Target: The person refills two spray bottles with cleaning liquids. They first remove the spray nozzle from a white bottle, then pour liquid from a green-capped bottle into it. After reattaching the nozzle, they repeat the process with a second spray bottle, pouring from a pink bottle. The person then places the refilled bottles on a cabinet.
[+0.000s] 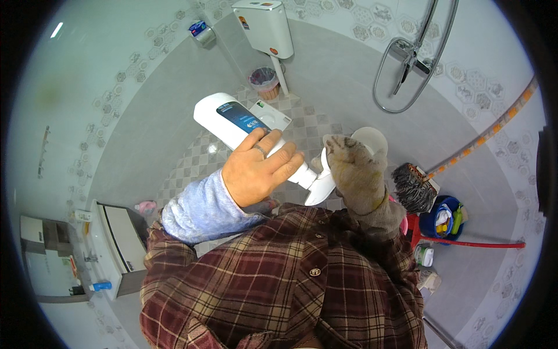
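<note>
My left hand, bare with a ring on one finger, grips a large white pump bottle with a dark blue label that bears writing. The bottle lies tilted across the view, its base up to the left and its white pump head down to the right. A worn grey-brown fleecy mitt covers my right hand, hiding its fingers. The mitt meets the pump head's edge; whether it grips it is hidden. Past the mitt, a round whitish container is partly covered.
A squat toilet, waste basket and cistern are ahead. Rightward are a shower mixer, a dark-bristled brush, a blue bucket of bottles and a red handle. A washbasin cabinet stands left.
</note>
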A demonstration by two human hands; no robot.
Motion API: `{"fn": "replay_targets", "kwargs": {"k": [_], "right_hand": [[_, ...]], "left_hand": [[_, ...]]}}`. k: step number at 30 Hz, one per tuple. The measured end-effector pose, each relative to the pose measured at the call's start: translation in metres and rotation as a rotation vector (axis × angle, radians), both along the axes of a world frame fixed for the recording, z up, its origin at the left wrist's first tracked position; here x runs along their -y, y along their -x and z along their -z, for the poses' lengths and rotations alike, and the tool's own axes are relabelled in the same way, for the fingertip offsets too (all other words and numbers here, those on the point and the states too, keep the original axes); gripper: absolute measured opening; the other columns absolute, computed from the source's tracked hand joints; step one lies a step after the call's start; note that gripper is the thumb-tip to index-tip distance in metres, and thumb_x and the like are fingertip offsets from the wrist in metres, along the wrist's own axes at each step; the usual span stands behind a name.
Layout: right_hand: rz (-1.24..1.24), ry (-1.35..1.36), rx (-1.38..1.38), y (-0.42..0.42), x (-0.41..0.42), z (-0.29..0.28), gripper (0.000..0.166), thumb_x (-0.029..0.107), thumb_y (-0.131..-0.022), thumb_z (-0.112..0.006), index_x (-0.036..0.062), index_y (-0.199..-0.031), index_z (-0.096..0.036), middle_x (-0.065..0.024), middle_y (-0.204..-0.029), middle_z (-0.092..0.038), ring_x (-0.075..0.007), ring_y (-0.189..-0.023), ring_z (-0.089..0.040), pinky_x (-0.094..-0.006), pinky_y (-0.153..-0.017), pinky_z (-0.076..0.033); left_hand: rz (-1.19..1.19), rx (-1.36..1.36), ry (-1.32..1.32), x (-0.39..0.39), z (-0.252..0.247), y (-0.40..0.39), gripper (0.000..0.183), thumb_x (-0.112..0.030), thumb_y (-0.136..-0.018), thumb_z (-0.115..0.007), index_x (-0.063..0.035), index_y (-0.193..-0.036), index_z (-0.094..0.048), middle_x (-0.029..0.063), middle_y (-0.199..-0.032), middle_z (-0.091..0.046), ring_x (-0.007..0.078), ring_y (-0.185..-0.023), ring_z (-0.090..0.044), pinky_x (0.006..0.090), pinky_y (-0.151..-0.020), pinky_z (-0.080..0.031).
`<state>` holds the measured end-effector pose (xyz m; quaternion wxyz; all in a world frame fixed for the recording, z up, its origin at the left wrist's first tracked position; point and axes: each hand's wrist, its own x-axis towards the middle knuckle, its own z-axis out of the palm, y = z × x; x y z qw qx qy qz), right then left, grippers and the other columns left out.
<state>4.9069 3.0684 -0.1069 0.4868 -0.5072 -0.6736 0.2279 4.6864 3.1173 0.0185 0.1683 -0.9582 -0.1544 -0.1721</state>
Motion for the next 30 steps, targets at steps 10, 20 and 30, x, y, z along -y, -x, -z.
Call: {"fn": "replay_targets", "kwargs": {"k": [10, 20, 30], "right_hand": [[0.386, 0.008, 0.944, -0.023, 0.003, -0.012, 0.032, 0.024, -0.09, -0.056, 0.0034, -0.114, -0.057, -0.0099, -0.094, -0.061, -0.0251, -0.087, -0.062, -0.0336, -0.07, -0.053], [0.08, -0.174, 0.582, 0.039, 0.023, -0.029, 0.032, 0.027, -0.089, -0.055, 0.0046, -0.112, -0.058, -0.009, -0.104, -0.057, -0.0258, -0.103, -0.054, -0.0359, -0.087, -0.044], [-0.09, -0.097, 0.472, 0.02, 0.009, 0.073, 0.025, 0.023, -0.079, -0.065, 0.0069, -0.098, -0.064, -0.0083, -0.096, -0.061, -0.0273, -0.094, -0.059, -0.0378, -0.086, -0.047]], "left_hand": [[-0.047, 0.039, 0.021, -0.006, 0.003, 0.004, 0.042, -0.014, -0.065, -0.066, -0.0075, -0.107, -0.064, 0.0076, -0.104, -0.063, 0.0294, -0.099, -0.06, 0.0443, -0.085, -0.046], [0.073, -0.168, 0.056, -0.003, 0.006, -0.013, 0.034, -0.015, -0.066, -0.065, -0.0066, -0.099, -0.067, 0.0032, -0.092, -0.06, 0.0236, -0.091, -0.058, 0.0376, -0.087, -0.045], [0.41, -0.152, 0.047, -0.011, 0.011, -0.014, 0.029, -0.016, -0.062, -0.062, -0.0029, -0.088, -0.065, 0.0052, -0.088, -0.059, 0.0221, -0.09, -0.058, 0.0353, -0.088, -0.045]]}}
